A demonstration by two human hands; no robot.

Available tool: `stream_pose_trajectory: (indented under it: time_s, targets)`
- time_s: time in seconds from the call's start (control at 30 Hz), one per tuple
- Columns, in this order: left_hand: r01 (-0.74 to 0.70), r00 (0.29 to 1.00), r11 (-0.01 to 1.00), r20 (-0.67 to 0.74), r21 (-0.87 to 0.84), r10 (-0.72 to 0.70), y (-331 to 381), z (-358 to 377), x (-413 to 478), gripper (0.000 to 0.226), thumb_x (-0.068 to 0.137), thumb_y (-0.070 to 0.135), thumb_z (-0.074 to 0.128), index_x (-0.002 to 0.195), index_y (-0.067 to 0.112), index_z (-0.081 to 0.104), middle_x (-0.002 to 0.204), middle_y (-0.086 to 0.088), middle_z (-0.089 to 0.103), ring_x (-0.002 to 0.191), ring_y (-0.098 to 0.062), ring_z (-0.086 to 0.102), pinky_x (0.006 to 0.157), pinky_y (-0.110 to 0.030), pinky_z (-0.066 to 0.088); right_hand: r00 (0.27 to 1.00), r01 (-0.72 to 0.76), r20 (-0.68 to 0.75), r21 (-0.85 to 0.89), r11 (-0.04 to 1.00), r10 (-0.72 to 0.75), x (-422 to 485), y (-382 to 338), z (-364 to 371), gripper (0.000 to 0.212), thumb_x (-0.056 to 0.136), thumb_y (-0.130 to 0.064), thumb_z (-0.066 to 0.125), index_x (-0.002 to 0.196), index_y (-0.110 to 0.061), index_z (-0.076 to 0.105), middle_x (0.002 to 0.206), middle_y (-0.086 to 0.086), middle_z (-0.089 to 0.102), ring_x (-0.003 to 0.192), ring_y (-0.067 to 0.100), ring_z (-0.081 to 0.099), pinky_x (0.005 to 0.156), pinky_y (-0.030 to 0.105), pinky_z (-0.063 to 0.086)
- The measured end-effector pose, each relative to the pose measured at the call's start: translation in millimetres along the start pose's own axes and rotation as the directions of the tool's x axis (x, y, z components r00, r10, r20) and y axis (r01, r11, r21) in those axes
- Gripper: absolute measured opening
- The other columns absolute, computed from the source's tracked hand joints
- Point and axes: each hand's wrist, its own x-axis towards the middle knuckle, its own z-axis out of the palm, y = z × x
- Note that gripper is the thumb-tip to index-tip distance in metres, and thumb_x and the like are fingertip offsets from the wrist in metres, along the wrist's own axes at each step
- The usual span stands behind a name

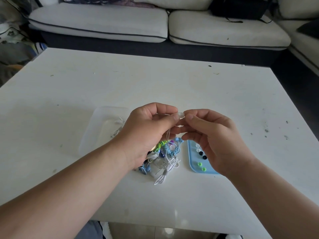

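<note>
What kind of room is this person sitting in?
Likely a home living room: a white cushioned sofa runs behind the white table, and a black bag sits on its cushions.

White table (69, 100), earphone tangle (164, 157), blue tray (191, 163), clear lid (96, 128)

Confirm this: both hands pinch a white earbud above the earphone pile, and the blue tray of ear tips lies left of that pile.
One error: the head view shows the blue tray of ear tips right of the earphone pile, not left. The left hand and right hand do pinch the white earbud above it.
</note>
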Motion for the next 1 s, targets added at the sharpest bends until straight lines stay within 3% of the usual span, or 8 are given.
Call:
stream_pose_trajectory:
  time_s: [0.1, 0.17, 0.3, 0.4, 0.53, 0.7, 0.9, 1.0]
  targets:
    - [0.004, 1.0, 1.0, -0.007, -0.002, -0.004, 3, -2, -1, 0.013, 0.092, 0.005, 0.074, 0.104, 0.01, 0.073, 0.083, -0.008, 0.078, 0.074, -0.02, 0.074, 0.077, -0.039, 0.065, 0.999, -0.007, -0.043, -0.125, 0.992, 0.002, 1, 1, -6, 0.015, 0.091, 0.005, 0.067, 0.102, -0.002, 0.074, 0.093, 0.018, 0.076, 0.085, 0.029, 0.071, 0.069, 0.032, 0.06]
    - [0.003, 1.0, 1.0, -0.002, -0.031, -0.003, 8, -3, -4, 0.013, 0.092, 0.005, 0.074, 0.104, 0.009, 0.073, 0.084, -0.01, 0.077, 0.072, -0.02, 0.074, 0.07, -0.037, 0.064, 0.997, -0.022, 0.061, -0.348, 0.937, 0.046, -2, 6, -7, 0.027, 0.083, -0.001, 0.077, 0.107, -0.013, 0.076, 0.101, 0.009, 0.077, 0.092, 0.021, 0.072, 0.074, 0.027, 0.058]
    - [0.003, 1.0, 0.99, 0.025, -0.14, 0.001, 18, -2, -12, 0.013, 0.092, 0.003, 0.073, 0.104, 0.008, 0.072, 0.085, -0.012, 0.075, 0.071, -0.024, 0.073, 0.066, -0.036, 0.062, 0.962, 0.078, 0.198, -0.858, 0.508, 0.187, -18, 20, 3, 0.041, 0.068, -0.041, 0.093, 0.101, -0.042, 0.07, 0.096, -0.028, 0.067, 0.09, -0.01, 0.062, 0.083, 0.015, 0.051]
    - [0.005, 0.998, 0.976, 0.064, -0.217, 0.009, 22, 0, -17, 0.013, 0.093, 0.002, 0.071, 0.105, 0.006, 0.072, 0.085, -0.013, 0.073, 0.07, -0.024, 0.073, 0.067, -0.037, 0.063, 0.951, 0.101, 0.204, -0.916, 0.389, 0.233, -25, 30, 13, 0.044, 0.074, -0.042, 0.088, 0.112, -0.042, 0.066, 0.105, -0.024, 0.058, 0.09, -0.006, 0.059, 0.087, 0.022, 0.053]
    - [-0.03, 0.997, 0.97, 0.062, -0.24, 0.046, 29, -4, -21, 0.014, 0.093, 0.001, 0.07, 0.107, 0.005, 0.071, 0.085, -0.015, 0.071, 0.07, -0.024, 0.071, 0.069, -0.037, 0.063, 0.97, 0.102, 0.189, -0.89, 0.445, 0.155, -21, 44, 15, 0.011, 0.086, -0.035, 0.077, 0.095, -0.033, 0.072, 0.093, -0.009, 0.071, 0.08, 0.005, 0.067, 0.079, 0.036, 0.061]
    - [-0.203, 0.972, 0.965, -0.084, 0.169, 0.219, 23, -33, -13, 0.02, 0.098, 0.003, 0.067, 0.11, 0.017, 0.075, 0.083, -0.011, 0.072, 0.077, -0.023, 0.075, 0.072, -0.037, 0.065, 0.971, -0.151, 0.082, -0.525, 0.838, 0.226, -14, 23, 15, 0.023, 0.084, -0.01, 0.083, 0.103, -0.005, 0.07, 0.085, 0.018, 0.078, 0.069, 0.025, 0.073, 0.064, 0.037, 0.062]
    - [-0.132, 0.976, 0.852, -0.085, 0.507, 0.202, 7, -57, -13, 0.014, 0.096, 0.019, 0.072, 0.105, 0.027, 0.08, 0.091, -0.01, 0.075, 0.086, -0.029, 0.074, 0.082, -0.039, 0.064, 0.95, -0.287, 0.091, -0.107, 0.952, 0.297, -3, 13, 28, 0.049, 0.074, -0.01, 0.084, 0.117, 0.005, 0.067, 0.109, 0.033, 0.071, 0.093, 0.036, 0.075, 0.082, 0.041, 0.064]
    - [-0.093, 0.991, 0.835, -0.031, 0.542, 0.13, 7, -61, -17, 0.028, 0.087, 0.044, 0.077, 0.112, 0.032, 0.076, 0.088, 0.004, 0.071, 0.077, -0.009, 0.07, 0.069, -0.025, 0.055, 0.945, -0.281, 0.175, -0.001, 0.96, 0.277, 5, 14, 47, 0.036, 0.086, 0.012, 0.066, 0.12, 0.02, 0.057, 0.12, 0.037, 0.066, 0.11, 0.041, 0.072, 0.098, 0.042, 0.059]
